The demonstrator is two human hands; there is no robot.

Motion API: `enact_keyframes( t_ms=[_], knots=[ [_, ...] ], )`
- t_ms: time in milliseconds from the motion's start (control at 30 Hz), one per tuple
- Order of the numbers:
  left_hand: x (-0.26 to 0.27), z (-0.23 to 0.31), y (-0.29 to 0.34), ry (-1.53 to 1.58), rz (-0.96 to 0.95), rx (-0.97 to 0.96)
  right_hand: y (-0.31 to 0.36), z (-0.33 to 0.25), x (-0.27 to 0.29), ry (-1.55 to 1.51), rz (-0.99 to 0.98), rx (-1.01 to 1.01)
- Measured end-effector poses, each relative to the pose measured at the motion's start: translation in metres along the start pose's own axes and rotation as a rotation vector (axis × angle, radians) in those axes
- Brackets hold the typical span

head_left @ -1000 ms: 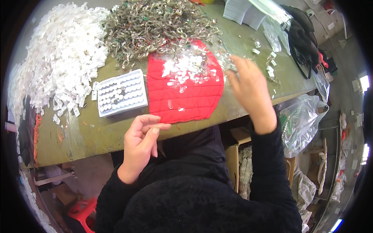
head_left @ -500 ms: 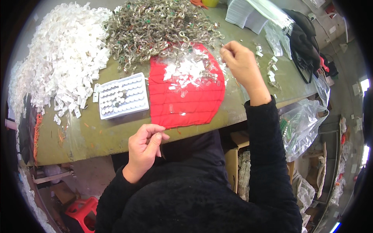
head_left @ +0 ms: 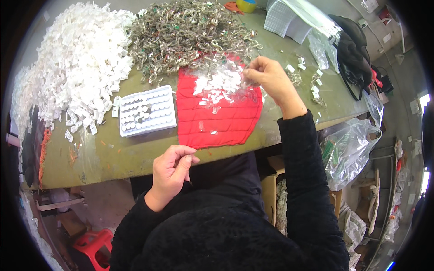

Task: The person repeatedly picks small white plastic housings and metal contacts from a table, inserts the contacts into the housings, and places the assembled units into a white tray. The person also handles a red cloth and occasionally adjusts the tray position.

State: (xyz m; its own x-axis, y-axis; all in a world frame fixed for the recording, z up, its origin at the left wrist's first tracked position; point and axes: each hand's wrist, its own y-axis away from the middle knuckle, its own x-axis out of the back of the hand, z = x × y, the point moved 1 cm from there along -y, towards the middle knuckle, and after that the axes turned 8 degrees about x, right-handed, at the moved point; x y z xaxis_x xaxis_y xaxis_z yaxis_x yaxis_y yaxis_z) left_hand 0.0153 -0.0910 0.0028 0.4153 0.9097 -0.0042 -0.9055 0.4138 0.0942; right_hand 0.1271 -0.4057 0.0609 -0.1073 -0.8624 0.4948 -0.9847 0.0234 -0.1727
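Observation:
My right hand point(head_left: 272, 83) hovers at the right side of a red quilted cloth point(head_left: 199, 124), thumb and fingers pinched together. A greyish blur shows at its fingertips, too small to name. On the cloth lies a loose heap of small white and clear pieces point(head_left: 219, 83). My left hand point(head_left: 171, 174) stays in front of the table edge, below the cloth, its thumb pressed to the index finger; whatever sits between them is hidden. Left of the cloth stands a white tray point(head_left: 149, 132) with rows of small round white pieces and a few dark ones.
A large pile of white tags point(head_left: 81, 63) covers the table's left. Behind the cloth rises a heap of clear, looped cords point(head_left: 190, 36). A stack of white sheets point(head_left: 287, 20), a black bag point(head_left: 352, 49) and a few tagged cords point(head_left: 315, 86) lie to the right. A red stool point(head_left: 95, 244) stands below.
My right hand has come left and slightly nearer, from the bare table to the edge of the white pieces. The left hand keeps its pinch in nearly the same place.

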Motion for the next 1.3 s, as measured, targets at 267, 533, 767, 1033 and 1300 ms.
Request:
enact_keyframes(
  t_ms=[267, 533, 767, 1033, 1300],
  knots=[
    [-0.019, 0.061, -0.040, 0.335, 0.095, 0.064, 0.032, -0.056, -0.043, -0.312, -0.147, 0.087],
    [-0.010, 0.065, -0.088, 0.479, -0.052, 0.150, 0.053, -0.094, -0.061, 0.008, -0.225, 0.202],
    [-0.022, 0.064, -0.088, 0.516, -0.007, 0.046, 0.064, -0.096, -0.057, -0.059, -0.197, 0.212],
    [-0.023, 0.060, -0.092, 0.521, -0.005, 0.201, 0.061, -0.073, -0.073, 0.343, 0.155, 0.648],
    [-0.017, 0.075, -0.106, -0.241, 0.346, -0.163, 0.053, -0.056, -0.059, -0.360, 0.206, 0.101]
  ],
)
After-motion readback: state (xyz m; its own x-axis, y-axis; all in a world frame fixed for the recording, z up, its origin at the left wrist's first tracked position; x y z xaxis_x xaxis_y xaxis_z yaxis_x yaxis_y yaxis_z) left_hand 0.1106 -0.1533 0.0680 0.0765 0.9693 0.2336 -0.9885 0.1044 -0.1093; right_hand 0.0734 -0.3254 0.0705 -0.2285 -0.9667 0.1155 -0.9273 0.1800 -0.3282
